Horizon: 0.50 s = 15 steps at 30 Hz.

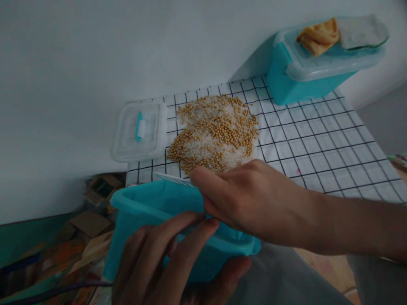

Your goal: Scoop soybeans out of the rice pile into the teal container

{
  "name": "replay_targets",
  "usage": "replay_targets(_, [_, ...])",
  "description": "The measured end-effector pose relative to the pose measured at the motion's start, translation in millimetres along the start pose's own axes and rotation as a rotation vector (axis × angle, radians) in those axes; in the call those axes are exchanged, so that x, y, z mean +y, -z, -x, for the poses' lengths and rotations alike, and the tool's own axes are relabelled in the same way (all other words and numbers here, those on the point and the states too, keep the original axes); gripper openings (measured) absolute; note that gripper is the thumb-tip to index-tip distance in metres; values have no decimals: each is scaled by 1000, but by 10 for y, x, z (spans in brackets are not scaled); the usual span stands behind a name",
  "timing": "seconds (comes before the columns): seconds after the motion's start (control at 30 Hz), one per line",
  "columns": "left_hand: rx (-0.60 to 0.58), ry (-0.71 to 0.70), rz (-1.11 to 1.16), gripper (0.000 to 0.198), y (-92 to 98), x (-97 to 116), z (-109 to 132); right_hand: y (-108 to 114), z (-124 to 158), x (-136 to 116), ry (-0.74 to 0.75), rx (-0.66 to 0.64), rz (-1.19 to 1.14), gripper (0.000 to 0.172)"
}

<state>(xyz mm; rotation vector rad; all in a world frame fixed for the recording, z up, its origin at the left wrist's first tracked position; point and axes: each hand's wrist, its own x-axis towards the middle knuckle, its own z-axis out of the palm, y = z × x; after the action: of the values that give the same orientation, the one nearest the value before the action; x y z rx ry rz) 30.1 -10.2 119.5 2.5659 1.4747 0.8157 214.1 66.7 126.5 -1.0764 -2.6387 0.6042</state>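
A turquoise plastic bin [136,228] sits at the near edge of the table, its mouth facing up. My left hand [168,254] grips its near wall, fingers curled over the rim and thumb on the outside. Above the bin's right half, my right hand [241,199] is closed, its thumb on a thin white edge with dark lines [173,178], which looks like the checked cloth's edge; the other fingers are hidden. Just beyond lies a spread heap of tan soybeans mixed with white rice-like grains [216,131]. The bin's inside is mostly covered by my hands.
White checked cloth [305,140] covers the table. A clear lid [127,140] with a turquoise handle lies left of the heap. Back right stands a lidded turquoise box [302,91], topped by a yellow cloth [319,36] and a pale cloth [362,31]. Cardboard boxes [90,222] lie lower left.
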Motion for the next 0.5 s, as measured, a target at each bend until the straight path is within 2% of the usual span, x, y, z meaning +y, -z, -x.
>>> replay_targets(0.1, [-4, -13, -8, 32, 0, 1, -7, 54, 2, 77, -86, 93, 19, 18])
replay_targets(0.3, [-25, -3, -27, 33, 10, 3, -1, 290, 33, 461, -265, 328, 82, 22])
replay_targets(0.43, [-3, 2, -39, 33, 5, 4, 3, 365, 86, 635, -354, 426, 57, 21])
replay_targets(0.5, [-3, 2, -39, 32, 1, -3, 0, 353, 85, 664, -373, 431, 20, 20])
